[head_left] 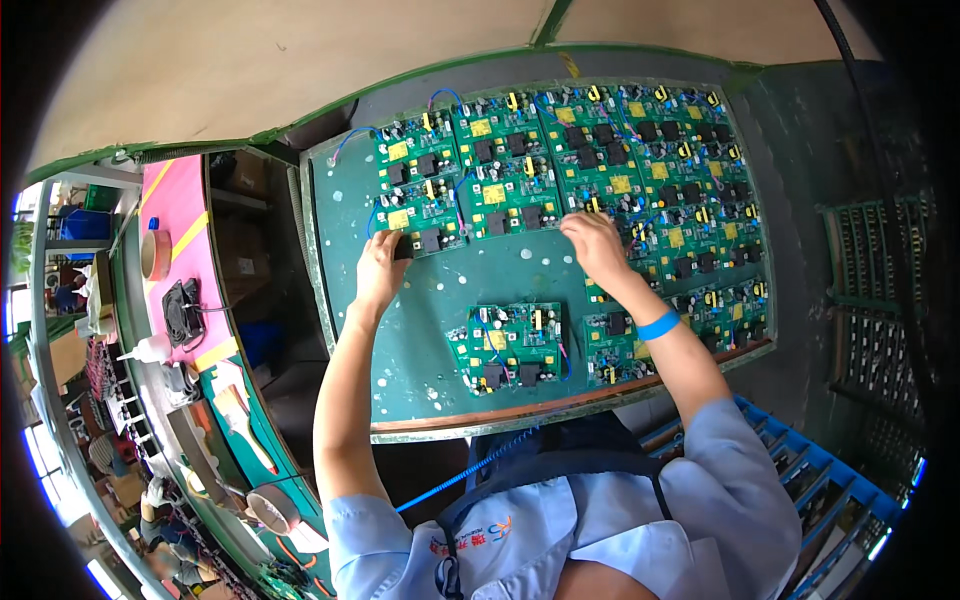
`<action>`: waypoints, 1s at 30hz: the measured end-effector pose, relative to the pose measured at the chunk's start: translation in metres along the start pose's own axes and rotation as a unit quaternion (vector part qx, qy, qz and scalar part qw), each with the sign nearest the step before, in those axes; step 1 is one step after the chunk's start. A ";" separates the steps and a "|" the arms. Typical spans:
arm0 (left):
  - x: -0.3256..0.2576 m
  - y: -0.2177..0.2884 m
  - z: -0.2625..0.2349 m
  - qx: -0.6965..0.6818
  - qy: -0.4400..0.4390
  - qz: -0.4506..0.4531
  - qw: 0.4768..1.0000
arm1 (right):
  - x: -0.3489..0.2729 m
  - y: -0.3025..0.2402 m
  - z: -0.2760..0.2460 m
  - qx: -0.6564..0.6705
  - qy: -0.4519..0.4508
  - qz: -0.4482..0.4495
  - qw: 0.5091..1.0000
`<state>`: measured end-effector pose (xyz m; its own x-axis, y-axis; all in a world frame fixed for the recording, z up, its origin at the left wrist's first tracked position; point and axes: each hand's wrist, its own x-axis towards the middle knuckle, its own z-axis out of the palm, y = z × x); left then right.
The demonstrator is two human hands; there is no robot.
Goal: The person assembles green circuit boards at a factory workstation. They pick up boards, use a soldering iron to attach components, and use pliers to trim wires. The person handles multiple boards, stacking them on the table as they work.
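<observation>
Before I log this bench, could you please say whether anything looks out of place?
One green circuit board lies near the front of the table, a bare gap separating it from the boards beyond, breaking the grouping. Pale spots dot the table, perhaps wear.

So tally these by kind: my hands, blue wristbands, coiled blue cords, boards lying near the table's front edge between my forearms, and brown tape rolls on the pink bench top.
Hands: 2
Wristband: 1
Cord: 1
Board between your forearms: 1
Tape roll on the pink bench top: 1
Total: 6
</observation>
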<state>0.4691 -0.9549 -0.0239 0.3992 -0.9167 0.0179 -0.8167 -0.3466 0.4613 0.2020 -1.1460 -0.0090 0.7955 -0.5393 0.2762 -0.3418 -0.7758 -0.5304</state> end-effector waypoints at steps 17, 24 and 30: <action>0.001 0.003 0.012 -0.030 0.001 0.000 1.000 | -0.015 -0.024 -0.029 0.057 -0.131 -0.019 0.990; 0.001 0.006 0.016 -0.022 -0.007 0.004 1.000 | -0.039 -0.039 -0.020 -0.009 -0.149 0.006 0.989; 0.002 0.000 0.023 -0.023 0.016 0.025 0.999 | -0.067 -0.087 -0.026 0.094 -0.108 -0.084 0.986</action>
<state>0.4603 -0.9614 -0.0443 0.3727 -0.9253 0.0698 -0.8164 -0.2912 0.4987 0.1651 -1.0507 0.0397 0.9279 -0.3100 0.2072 -0.1126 -0.7626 -0.6370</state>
